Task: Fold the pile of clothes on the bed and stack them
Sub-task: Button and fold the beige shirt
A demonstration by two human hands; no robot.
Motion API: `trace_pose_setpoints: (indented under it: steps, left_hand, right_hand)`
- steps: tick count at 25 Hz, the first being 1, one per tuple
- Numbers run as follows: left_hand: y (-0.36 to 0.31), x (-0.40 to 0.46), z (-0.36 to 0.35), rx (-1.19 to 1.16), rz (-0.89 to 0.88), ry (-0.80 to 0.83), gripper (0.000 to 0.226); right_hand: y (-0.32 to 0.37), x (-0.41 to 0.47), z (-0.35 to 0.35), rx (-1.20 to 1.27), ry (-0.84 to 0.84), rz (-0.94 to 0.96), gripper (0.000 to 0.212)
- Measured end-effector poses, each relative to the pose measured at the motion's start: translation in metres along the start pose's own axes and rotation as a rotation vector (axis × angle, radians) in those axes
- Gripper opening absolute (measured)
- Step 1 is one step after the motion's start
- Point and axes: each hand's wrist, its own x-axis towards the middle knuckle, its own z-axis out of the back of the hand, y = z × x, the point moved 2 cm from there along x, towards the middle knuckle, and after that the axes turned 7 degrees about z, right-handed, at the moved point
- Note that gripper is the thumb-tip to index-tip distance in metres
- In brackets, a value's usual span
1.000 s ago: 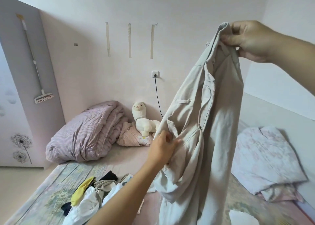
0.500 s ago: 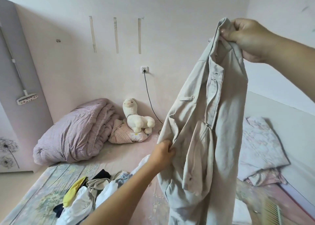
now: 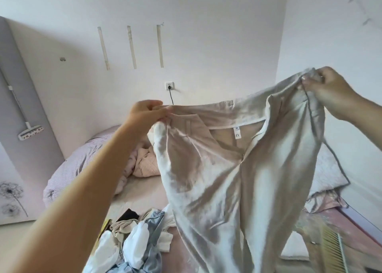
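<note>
I hold a pair of beige trousers (image 3: pixel 237 179) up in the air by the waistband, spread wide, with the inside label showing. My left hand (image 3: pixel 147 113) pinches the left end of the waistband. My right hand (image 3: pixel 328 90) grips the right end, a bit higher. The legs hang down over the bed (image 3: pixel 144 192). A loose pile of clothes (image 3: pixel 132 241), white, light blue, beige, black and yellow, lies on the bed at the lower left, under my left forearm.
A rolled striped duvet (image 3: pixel 82 169) and a pink quilted cushion (image 3: pixel 144 165) lie at the head of the bed by the wall. A pale floral pillow (image 3: pixel 328 169) sits at the right. A wall socket (image 3: pixel 169 85) with a black cable is behind. A mop (image 3: pixel 31 131) hangs at left.
My left hand rose from the middle of the trousers to the waistband. My right hand came down and out to the right, so the trousers went from hanging narrow to spread wide.
</note>
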Motion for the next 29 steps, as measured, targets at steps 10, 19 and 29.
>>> trace_pose_setpoints:
  steps: [10, 19, 29]
  left_hand:
    - [0.031, -0.043, -0.047, 0.768, -0.562, 0.326, 0.006]
    - [0.057, -0.006, 0.007, 0.597, -0.264, 0.104, 0.013]
    - [0.023, -0.006, 0.043, 0.47, -0.151, 0.457, 0.012]
  right_hand:
    - [-0.041, -0.09, -0.011, -0.151, 0.167, -0.091, 0.031]
    - [-0.038, -0.083, -0.01, -0.059, 0.215, -0.117, 0.017]
    - [0.015, -0.064, -0.001, -0.048, 0.461, -0.169, 0.031]
